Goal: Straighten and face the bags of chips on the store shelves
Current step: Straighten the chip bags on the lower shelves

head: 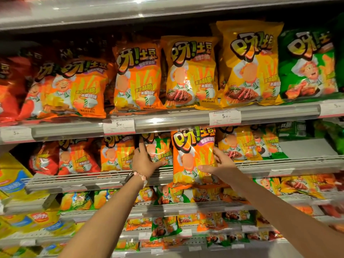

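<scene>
The right hand [221, 164] grips an orange chip bag [193, 155] upright by its right edge, held out in front of the second shelf [290, 165]. The left hand [144, 161] reaches in with fingers spread, touching a green chip bag [160, 149] standing on that shelf.

Your right hand [221, 164] is gripping an orange bag [192, 155] of glossy plastic film, crinkling and catching glare. Bags [186, 73] above are showing the same shiny foil-like finish. Shelf rail [167, 123] is looking like smooth clear plastic over matt grey metal. Price tags [224, 117] are reading as matt paper. Your left wrist is wearing a smooth bead bracelet [142, 176].
</scene>
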### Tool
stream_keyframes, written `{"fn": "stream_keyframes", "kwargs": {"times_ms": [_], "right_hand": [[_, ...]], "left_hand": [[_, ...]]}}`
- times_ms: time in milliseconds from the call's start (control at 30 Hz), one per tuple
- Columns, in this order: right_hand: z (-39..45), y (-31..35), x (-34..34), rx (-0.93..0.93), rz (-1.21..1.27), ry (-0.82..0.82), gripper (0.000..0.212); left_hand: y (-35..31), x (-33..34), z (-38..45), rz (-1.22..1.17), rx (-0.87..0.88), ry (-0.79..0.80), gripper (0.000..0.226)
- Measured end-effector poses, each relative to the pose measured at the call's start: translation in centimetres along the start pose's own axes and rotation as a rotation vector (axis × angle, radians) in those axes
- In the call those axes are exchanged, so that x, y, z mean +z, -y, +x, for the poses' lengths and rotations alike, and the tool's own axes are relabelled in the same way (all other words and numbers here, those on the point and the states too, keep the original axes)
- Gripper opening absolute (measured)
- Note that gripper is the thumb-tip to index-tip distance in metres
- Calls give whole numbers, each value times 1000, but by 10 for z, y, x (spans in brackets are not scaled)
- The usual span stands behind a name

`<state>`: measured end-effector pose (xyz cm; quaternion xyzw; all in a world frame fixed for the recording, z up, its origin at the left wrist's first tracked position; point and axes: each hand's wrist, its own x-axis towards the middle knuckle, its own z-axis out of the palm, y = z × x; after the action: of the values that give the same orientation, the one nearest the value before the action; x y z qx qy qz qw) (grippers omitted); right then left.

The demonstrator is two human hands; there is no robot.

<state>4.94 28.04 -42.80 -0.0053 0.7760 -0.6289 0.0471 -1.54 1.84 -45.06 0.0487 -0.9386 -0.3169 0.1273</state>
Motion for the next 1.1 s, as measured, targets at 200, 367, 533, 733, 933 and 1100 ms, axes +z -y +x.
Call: {"fn": "stream_keyframes", "kwargs": {"times_ms": [200, 367, 533, 733, 933, 1100], "right_hand": [[-3, 3, -3, -40, 0, -47, 61], [0, 2, 0, -84, -42, -115, 66], [4, -3, 3, -142, -90, -170, 67], [11, -3, 11, -181, -78, -156, 71], [25, 3, 33, -136, -127, -133, 84], [42, 11, 65, -153, -172, -124, 88]], "left_hand": [[-5, -3, -2, -182, 80, -111, 80], [-12, -23, -7, -247, 111, -128, 70], [-2, -46, -19, -227, 124, -68, 106], [16, -69, -37, -142, 170, -23, 121], [38, -88, -63, -178, 169, -111, 122], [52, -101, -76, -179, 103, -168, 122]]}}
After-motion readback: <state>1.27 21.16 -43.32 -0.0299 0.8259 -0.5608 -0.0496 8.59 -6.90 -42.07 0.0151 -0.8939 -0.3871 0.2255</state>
